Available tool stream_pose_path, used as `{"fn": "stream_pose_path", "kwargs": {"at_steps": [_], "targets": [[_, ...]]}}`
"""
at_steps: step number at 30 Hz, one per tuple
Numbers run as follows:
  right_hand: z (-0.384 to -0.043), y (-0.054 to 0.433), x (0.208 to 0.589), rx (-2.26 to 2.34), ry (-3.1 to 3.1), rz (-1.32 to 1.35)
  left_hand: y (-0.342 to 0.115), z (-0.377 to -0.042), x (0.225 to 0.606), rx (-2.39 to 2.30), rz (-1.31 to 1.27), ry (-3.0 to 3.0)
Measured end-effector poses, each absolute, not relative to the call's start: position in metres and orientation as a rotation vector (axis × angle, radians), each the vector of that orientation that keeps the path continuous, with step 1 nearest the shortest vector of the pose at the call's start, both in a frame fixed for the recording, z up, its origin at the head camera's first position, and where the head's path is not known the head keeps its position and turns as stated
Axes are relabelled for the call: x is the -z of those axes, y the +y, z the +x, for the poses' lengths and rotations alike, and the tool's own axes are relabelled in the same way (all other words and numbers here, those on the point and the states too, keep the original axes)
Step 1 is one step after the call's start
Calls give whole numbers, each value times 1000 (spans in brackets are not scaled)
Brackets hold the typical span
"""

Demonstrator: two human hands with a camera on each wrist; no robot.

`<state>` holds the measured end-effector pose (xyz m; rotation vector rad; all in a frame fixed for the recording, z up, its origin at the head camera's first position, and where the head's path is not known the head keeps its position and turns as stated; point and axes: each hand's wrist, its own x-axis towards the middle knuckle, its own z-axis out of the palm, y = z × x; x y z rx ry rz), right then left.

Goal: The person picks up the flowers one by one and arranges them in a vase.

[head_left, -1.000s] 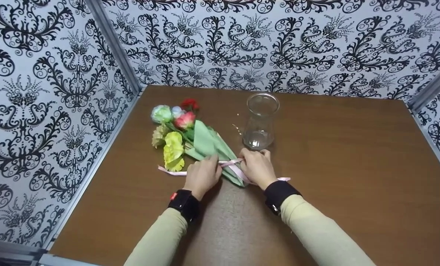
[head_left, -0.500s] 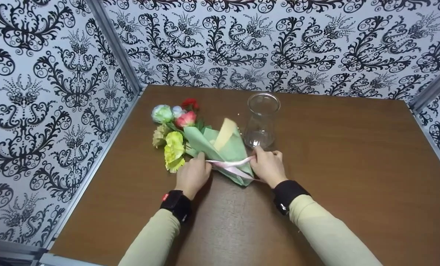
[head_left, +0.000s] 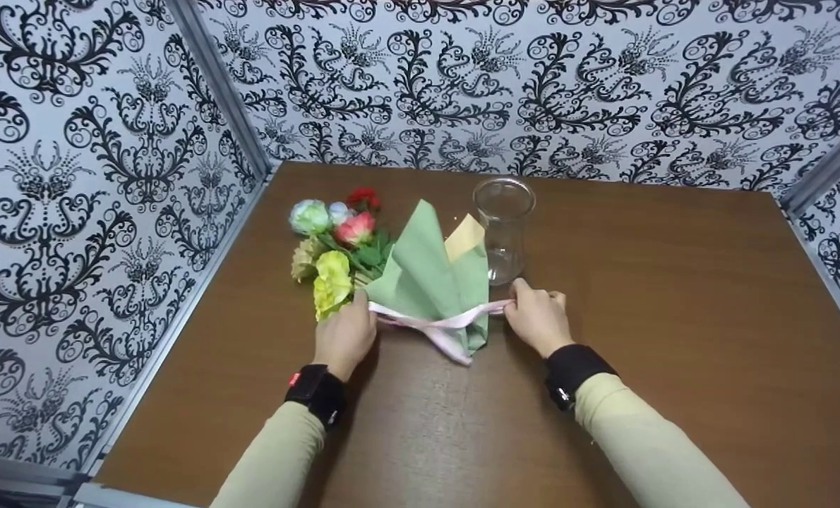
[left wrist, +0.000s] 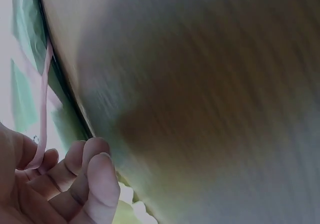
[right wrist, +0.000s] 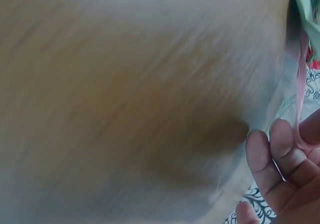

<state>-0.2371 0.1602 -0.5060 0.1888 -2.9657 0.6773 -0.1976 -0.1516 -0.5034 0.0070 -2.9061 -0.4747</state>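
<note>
- I have the left hand (head_left: 346, 331) and right hand (head_left: 538, 317) drawn wider apart, each curled to pinch the pink ribbon (head_left: 455, 322).
- The green wrap (head_left: 420, 275) on the table (head_left: 420, 430) has swung to point away, beside the flowers (head_left: 355, 229).
- The ribbon now spans the wrap's lower part, crossing itself; I judge it tightening.

Brown table (head_left: 674, 317) — flowers (head_left: 354, 229) at left, green paper (head_left: 427, 275), clear vase (head_left: 507, 240) upright just behind paper.

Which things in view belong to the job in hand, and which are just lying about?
In the job:
pink ribbon, held by left hand and right hand
green wrap, with the ribbon across it

Apparently just lying about:
flowers, beside the wrap
glass vase, partly behind the wrap
</note>
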Motion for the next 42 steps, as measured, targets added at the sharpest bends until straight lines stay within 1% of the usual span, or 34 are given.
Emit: {"fn": "stream_pose_path", "kwargs": {"at_steps": [24,42], "targets": [[-231,218,507,-640,-2934,134,-213,-196,497,520,67,-2943],[-226,262,510,-605,-2926,89,-251,-186,498,566,120,-2957]]}}
